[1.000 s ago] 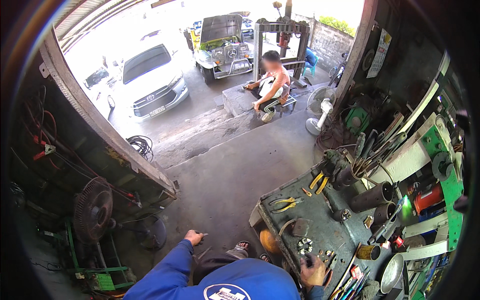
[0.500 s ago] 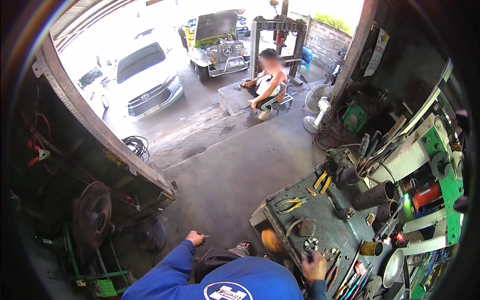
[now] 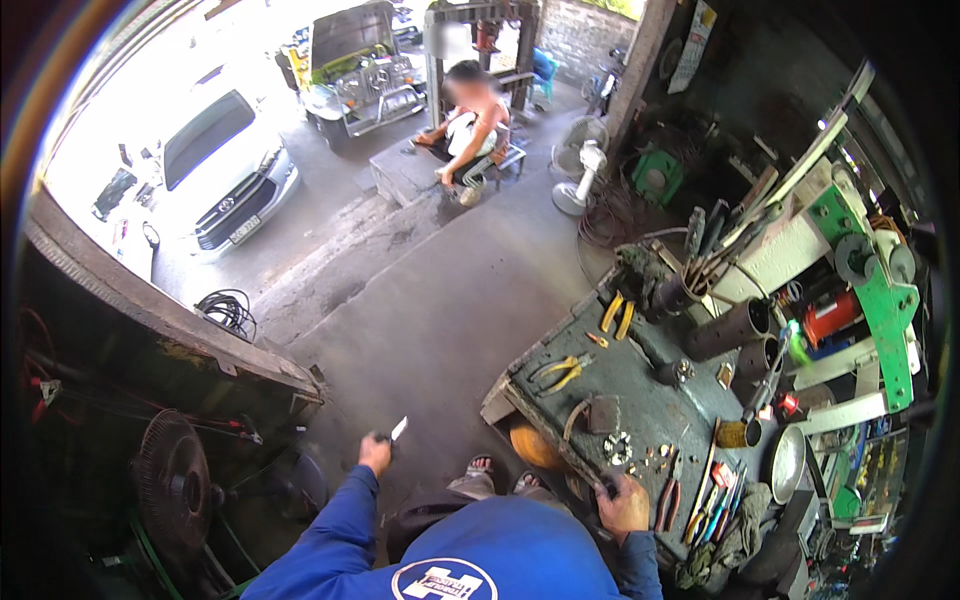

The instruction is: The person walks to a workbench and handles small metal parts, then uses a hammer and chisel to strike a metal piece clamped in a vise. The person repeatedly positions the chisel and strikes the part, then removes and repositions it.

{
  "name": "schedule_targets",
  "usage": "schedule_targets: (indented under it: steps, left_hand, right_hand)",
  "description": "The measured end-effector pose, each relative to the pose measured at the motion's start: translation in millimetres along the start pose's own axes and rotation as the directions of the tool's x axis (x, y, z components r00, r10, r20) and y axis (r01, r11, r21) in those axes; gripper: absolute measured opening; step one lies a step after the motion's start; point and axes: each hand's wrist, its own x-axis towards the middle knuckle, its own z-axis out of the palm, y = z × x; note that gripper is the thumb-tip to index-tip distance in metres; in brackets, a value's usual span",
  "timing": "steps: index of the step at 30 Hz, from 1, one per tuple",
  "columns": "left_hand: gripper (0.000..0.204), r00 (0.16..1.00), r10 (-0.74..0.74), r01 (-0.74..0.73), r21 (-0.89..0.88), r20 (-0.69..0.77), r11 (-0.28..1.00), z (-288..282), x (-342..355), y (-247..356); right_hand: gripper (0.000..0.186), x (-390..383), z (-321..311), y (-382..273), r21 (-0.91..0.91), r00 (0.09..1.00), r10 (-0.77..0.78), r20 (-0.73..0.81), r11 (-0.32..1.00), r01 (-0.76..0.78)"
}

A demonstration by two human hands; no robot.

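Okay, left hand (image 3: 375,455) has its grip pinching a small, bright, flat blade-like piece (image 3: 400,428); piece is over the grey concrete floor (image 3: 420,330), left of the dark, scuffed metal tabletop (image 3: 655,400) and well apart from it. Right hand (image 3: 625,505) is at the tabletop's near-left edge, fingers bent; can't tell if that grip pinches anything. Just beyond it: round, notched silvery metal part (image 3: 619,447). Red-handled pliers (image 3: 669,495) lie just right of that hand. Yellow-handled pliers (image 3: 562,373) lie near the tabletop's left corner, second yellow-handled pair (image 3: 618,315) toward the far edge.
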Motion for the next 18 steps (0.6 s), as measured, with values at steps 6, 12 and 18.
schedule_targets:
  steps: [6,12,18]
  left_hand:
    - [0.026,0.918,0.307,-0.169,-0.452,0.251,0.876,47.6,-52.9,196.6]
    - [0.028,0.841,0.351,-0.139,-0.464,0.412,0.875,83.0,-116.8,297.4]
    - [0.023,0.839,0.361,-0.161,-0.448,0.408,0.88,120.6,-157.4,306.5]
  right_hand:
    - [0.028,-7.6,-2.3,-3.8,0.013,0.995,0.044,0.084,0.999,-0.045]
    - [0.028,-15.2,-9.6,1.3,0.014,0.996,0.076,0.047,0.997,-0.077]
    - [0.032,-32.8,-13.7,29.2,0.026,0.984,0.148,0.099,0.988,-0.151]
